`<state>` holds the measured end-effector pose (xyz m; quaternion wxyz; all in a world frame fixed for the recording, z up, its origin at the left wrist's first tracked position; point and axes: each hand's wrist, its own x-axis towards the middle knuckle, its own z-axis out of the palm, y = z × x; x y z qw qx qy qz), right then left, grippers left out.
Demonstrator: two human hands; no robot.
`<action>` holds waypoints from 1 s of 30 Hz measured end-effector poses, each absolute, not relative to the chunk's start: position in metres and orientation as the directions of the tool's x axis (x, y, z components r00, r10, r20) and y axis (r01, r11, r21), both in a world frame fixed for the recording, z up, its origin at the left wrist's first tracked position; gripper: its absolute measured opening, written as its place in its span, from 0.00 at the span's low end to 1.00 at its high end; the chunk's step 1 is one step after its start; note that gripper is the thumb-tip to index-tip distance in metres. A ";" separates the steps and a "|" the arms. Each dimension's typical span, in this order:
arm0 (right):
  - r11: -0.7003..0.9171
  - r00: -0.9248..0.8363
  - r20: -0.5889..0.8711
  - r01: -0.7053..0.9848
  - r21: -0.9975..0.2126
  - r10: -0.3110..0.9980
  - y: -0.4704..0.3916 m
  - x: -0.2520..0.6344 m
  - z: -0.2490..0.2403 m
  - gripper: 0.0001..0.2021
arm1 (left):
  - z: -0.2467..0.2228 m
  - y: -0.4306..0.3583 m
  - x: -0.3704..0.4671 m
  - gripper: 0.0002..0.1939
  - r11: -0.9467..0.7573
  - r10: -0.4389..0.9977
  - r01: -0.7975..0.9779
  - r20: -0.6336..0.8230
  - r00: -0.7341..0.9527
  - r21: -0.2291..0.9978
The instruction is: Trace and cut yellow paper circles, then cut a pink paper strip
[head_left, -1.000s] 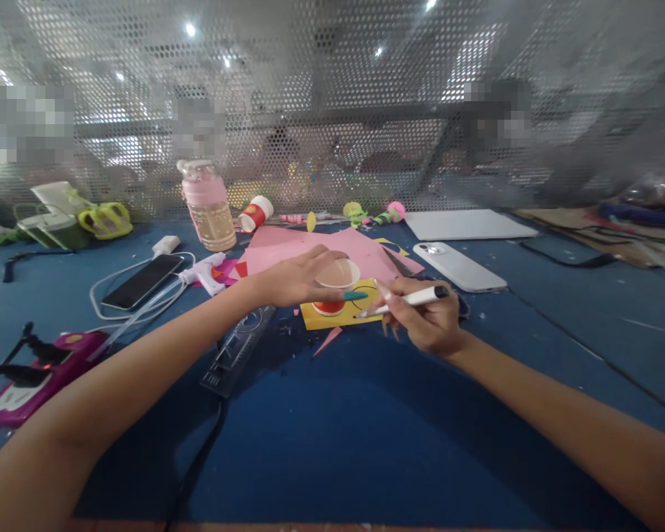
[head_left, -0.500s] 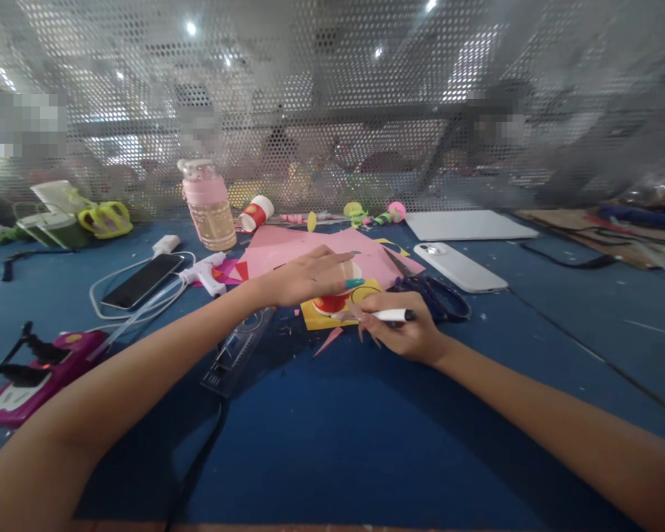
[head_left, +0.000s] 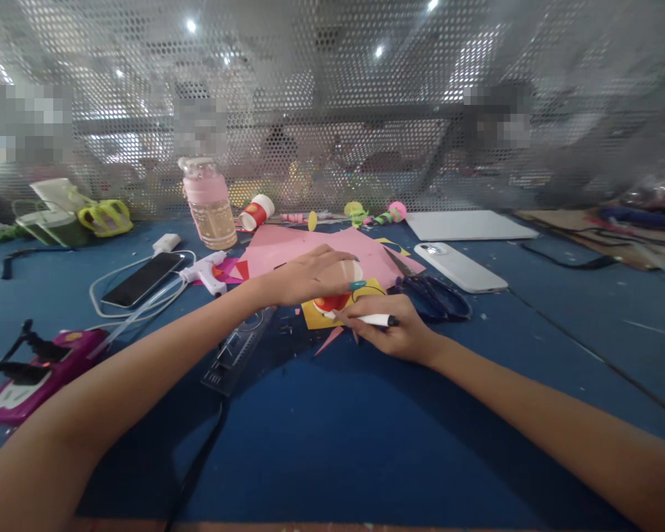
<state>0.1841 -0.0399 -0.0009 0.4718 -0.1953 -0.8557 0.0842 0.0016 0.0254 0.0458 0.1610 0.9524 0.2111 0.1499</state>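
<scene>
Blue table (head_left: 288,451): cup (head_left: 331,302) on yellow paper (head_left: 313,321), left hand (head_left: 302,279) spread wide around its upper part, holding loosely. Right hand (head_left: 408,332) pinches marker (head_left: 377,320) closed-fingered. Cup likely light, easily dented: steady gently near rim. Marker stiff; grip low barrel.

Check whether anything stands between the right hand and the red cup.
Nothing visible does: the right hand, holding the pen, is low beside the cup. The left hand is over its top; the scissors lie off to the right.
</scene>
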 end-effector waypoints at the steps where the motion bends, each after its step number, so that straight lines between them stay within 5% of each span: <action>1: 0.908 -0.480 0.772 0.253 -0.333 0.417 -0.040 0.184 0.000 0.04 | 0.046 0.025 0.002 0.19 -0.855 0.456 0.358 0.215 0.864 0.374; 15: 0.886 -0.533 0.712 0.337 -0.318 0.457 -0.043 0.185 0.008 0.14 | 0.047 0.024 0.002 0.20 -0.837 0.489 0.386 0.214 0.846 0.387; 21: 0.829 -0.499 0.662 0.333 -0.449 0.559 -0.039 0.195 0.007 0.15 | 0.046 0.025 0.001 0.21 -0.845 0.482 0.380 0.231 0.845 0.376; 30: 0.533 -0.338 0.451 0.210 -0.819 0.826 -0.034 0.200 -0.001 0.15 | 0.044 0.024 0.001 0.22 -0.835 0.494 0.391 0.216 0.842 0.387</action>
